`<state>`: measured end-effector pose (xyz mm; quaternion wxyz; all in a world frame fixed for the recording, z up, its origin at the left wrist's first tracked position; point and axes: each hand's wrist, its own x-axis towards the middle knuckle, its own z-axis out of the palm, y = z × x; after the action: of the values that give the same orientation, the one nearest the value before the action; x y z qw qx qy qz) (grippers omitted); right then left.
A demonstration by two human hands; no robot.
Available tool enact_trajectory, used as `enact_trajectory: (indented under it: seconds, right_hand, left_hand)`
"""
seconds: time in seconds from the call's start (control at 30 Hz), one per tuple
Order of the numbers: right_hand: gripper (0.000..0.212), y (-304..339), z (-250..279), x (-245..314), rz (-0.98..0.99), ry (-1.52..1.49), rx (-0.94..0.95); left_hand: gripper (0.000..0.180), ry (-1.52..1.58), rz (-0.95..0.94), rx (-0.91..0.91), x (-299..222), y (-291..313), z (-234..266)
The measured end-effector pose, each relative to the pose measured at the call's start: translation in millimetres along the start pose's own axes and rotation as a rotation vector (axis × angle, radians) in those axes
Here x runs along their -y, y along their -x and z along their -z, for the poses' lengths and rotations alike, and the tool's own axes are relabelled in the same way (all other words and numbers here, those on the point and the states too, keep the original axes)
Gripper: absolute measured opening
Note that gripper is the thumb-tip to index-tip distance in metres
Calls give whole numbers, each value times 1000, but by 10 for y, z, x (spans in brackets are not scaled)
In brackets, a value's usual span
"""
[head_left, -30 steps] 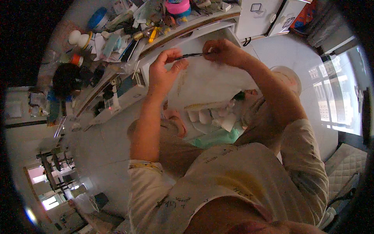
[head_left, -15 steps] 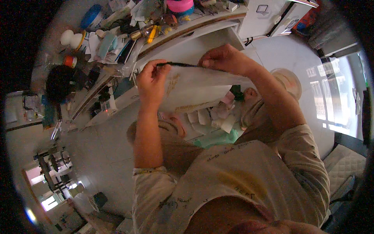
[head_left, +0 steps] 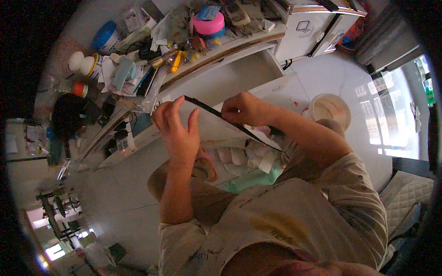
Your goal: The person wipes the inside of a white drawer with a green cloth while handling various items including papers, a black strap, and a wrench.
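A narrow black strip [head_left: 209, 108] slopes down to the right in front of my chest. My right hand [head_left: 244, 109] is closed on its middle, fingers curled in a pinch. The strip's lower part runs under my right wrist towards my knee. My left hand [head_left: 177, 129] is beside the upper end, thumb and fingers apart. That end lies close to the tip of a left finger; whether they touch, I cannot tell. Between my legs, on the floor, are several pale scraps [head_left: 235, 155] and a light green plastic piece [head_left: 253, 180].
An open drawer [head_left: 248, 69] juts from the cluttered desk beyond my hands. On the desk are a pink round container [head_left: 209, 24], a yellow-handled tool [head_left: 177, 60] and a blue-lidded tub [head_left: 105, 36]. A pale bucket [head_left: 330, 110] stands on the floor at the right.
My left fingers have spread from a pinch on the strip's end. The strip has gone from nearly level to slanting. My right hand has moved down and left, still gripping it.
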<state>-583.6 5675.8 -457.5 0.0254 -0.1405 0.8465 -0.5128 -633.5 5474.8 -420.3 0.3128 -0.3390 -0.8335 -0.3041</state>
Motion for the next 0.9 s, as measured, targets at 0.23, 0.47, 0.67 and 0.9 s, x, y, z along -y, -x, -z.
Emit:
enact_trajectory:
  seconds: [0.23,0.47,0.67,0.9]
  right_hand:
    - [19,-131,63,88,-345,-563,-108]
    - [21,-129,48,104,-332,-627,-95]
    - [21,-125,27,33,-346,-627,-88]
    - [19,-145,80,9,-357,-577,-48]
  left_hand:
    - [29,699,634,538,-200,132,-186]
    - [29,1005,932,533,-248,191,-268]
    - [27,1027,1046,512,-307,89,-248]
    - [25,1066,1045,521,-288,71,-280]
